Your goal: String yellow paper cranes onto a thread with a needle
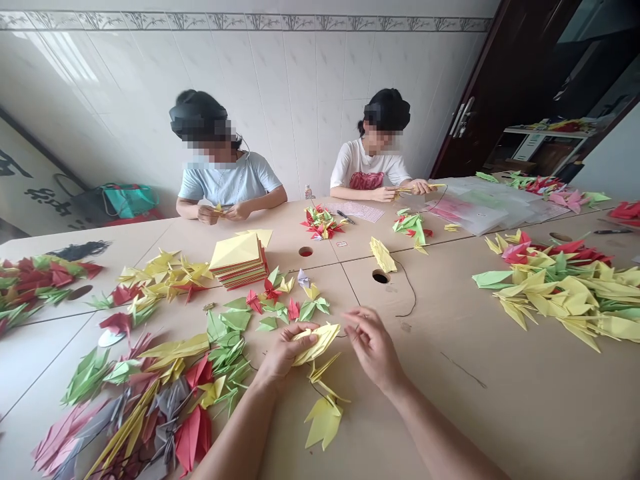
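Observation:
In my left hand is a bundle of flat-folded yellow paper cranes, pinched between thumb and fingers. Just to its right, my right hand has thumb and fingertips drawn together on a thin dark thread that runs out of the bundle; the pinch itself is partly hidden. Below the bundle, more yellow folded paper dangles or lies on a dark thread above the table. Close to my left forearm lies a heap of green folded cranes.
Red, grey and yellow folded paper covers the near left. A stack of square paper stands beyond my hands, near table holes. Yellow cranes are heaped at right. Two people sit opposite, handling yellow paper.

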Tool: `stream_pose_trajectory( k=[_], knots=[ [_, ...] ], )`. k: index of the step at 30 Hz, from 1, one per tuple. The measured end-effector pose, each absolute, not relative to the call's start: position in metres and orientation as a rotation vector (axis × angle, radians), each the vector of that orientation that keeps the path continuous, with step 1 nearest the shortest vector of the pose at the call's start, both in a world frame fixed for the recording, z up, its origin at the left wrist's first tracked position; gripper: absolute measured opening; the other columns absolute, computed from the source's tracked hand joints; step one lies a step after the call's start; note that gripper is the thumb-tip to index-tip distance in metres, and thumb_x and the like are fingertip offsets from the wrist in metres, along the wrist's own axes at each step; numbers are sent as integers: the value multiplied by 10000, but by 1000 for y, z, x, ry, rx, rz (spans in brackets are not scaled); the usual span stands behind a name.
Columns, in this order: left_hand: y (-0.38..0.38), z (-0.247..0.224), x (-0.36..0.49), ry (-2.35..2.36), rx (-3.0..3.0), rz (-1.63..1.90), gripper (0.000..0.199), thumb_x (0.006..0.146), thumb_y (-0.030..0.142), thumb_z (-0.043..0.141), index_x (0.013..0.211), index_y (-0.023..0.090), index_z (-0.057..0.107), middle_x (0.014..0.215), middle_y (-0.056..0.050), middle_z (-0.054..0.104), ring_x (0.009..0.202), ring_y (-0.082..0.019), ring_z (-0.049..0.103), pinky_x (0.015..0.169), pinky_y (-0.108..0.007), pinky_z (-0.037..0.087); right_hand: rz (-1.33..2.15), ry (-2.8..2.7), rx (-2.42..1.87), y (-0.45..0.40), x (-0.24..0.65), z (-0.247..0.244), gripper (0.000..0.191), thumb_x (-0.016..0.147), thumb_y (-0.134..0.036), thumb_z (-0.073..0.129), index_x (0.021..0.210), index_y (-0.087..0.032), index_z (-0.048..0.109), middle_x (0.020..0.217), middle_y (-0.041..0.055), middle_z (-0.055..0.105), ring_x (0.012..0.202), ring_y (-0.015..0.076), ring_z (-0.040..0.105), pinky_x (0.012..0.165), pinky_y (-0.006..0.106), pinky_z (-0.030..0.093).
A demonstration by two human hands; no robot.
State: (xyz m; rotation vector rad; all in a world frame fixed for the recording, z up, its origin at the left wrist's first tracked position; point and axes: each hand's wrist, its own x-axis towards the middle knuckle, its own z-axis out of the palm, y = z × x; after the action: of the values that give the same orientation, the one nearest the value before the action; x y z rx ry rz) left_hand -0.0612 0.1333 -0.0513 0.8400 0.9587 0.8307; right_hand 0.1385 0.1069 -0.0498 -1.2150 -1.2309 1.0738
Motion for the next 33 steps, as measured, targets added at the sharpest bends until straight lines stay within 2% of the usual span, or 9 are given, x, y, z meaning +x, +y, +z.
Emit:
stream_pose_trajectory(
  k=[2,4,7,12,27,29,31,33],
  knots=[
    [133,-51,-60,946,850,825,150,896,248,586,972,122,615,823,0,637,640,-112,608,575,-257,525,1243,-1327,-1141,102,130,-45,249,783,-456,663,905,-245,713,900,64,623,655,177,555,595,324,463],
    [133,-51,-60,937,858,822,144,894,241,588,971,122,615,820,1,636,637,-111,607,572,-254,524,1378,-1370,-1088,100,127,-43,257,800,-465,637,798,-215,697,682,14,591,556,155,532,512,286,422],
    [133,-51,-61,932,864,817,140,893,239,590,962,121,617,813,4,635,629,-108,604,567,-251,521,1420,-1330,-1074,102,131,-42,307,819,-469,613,687,-193,634,567,-34,488,521,121,453,509,257,357],
    [132,-49,-59,927,865,827,139,890,242,593,950,119,621,827,0,642,648,-115,613,582,-259,527,1386,-1222,-1088,106,140,-44,315,816,-466,613,657,-194,601,538,-53,398,522,111,345,512,256,281],
    [131,-49,-57,916,896,829,137,890,239,593,949,118,617,824,1,633,654,-116,610,584,-261,528,1305,-1080,-1121,108,140,-47,338,773,-501,640,635,-195,602,509,-54,383,513,114,331,508,258,282],
    [131,-50,-57,919,910,832,137,890,238,593,956,119,616,825,1,632,649,-115,608,580,-259,526,1305,-1088,-1144,109,140,-47,318,773,-509,647,705,-198,636,531,-48,425,518,119,360,507,258,290],
    [132,-52,-57,924,926,847,142,889,233,595,976,122,612,832,0,633,647,-113,607,577,-257,524,1300,-1093,-1165,108,139,-47,313,764,-501,670,895,-217,665,571,-46,475,528,126,396,509,256,303],
    [131,-53,-56,924,945,862,148,885,228,600,991,125,610,833,1,633,648,-113,606,581,-258,523,1309,-1102,-1167,106,136,-48,391,757,-492,687,1052,-240,636,581,-53,490,525,128,418,501,251,311]
  ],
)
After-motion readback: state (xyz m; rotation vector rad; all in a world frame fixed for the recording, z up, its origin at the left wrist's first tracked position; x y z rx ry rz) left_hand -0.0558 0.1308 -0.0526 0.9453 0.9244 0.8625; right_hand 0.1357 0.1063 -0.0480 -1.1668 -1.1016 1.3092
